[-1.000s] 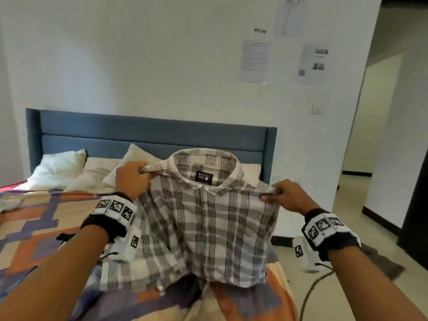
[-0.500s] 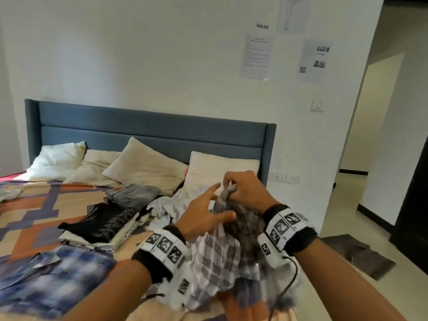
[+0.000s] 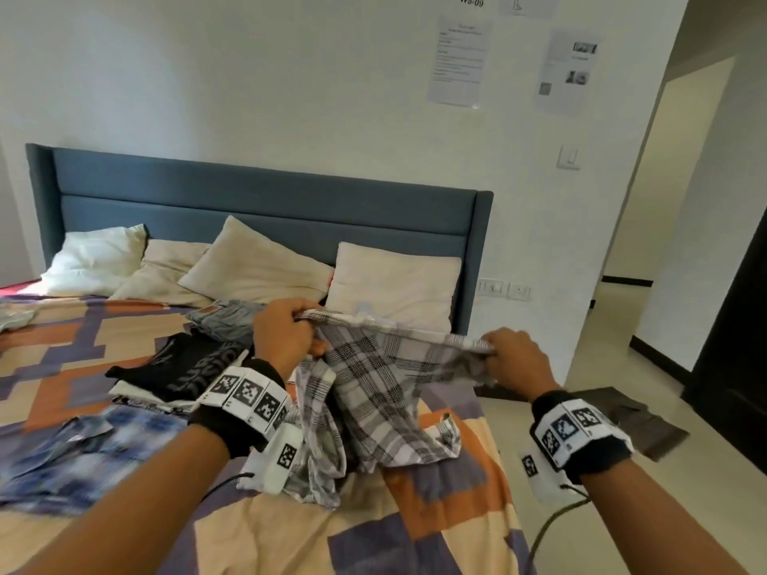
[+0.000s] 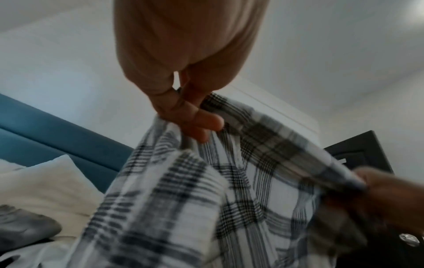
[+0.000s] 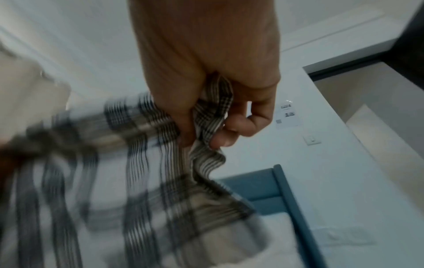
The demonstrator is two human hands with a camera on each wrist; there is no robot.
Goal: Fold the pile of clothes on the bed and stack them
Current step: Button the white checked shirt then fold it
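A grey-and-white plaid shirt (image 3: 373, 392) hangs in the air over the bed's near right part, stretched between both hands. My left hand (image 3: 286, 334) grips its top edge on the left; my right hand (image 3: 504, 350) pinches the same edge on the right. The left wrist view shows fingers (image 4: 195, 116) curled round the plaid cloth (image 4: 206, 199). In the right wrist view the thumb and fingers (image 5: 231, 125) clutch a bunched fold of the shirt (image 5: 160, 181). A black garment (image 3: 186, 363) and a grey one (image 3: 224, 321) lie behind my left hand.
The bed (image 3: 436, 529) has a patterned orange, purple and cream cover. A blue plaid shirt (image 3: 83, 450) lies at the near left. Several pillows (image 3: 257, 271) lean on the blue headboard (image 3: 269, 201). A dark mat (image 3: 635, 421) lies on the floor to the right.
The shirt was held up spread by its shoulders, then both hands came together bunching it. Now the hands have parted again, holding one edge stretched between them, lower over the bed.
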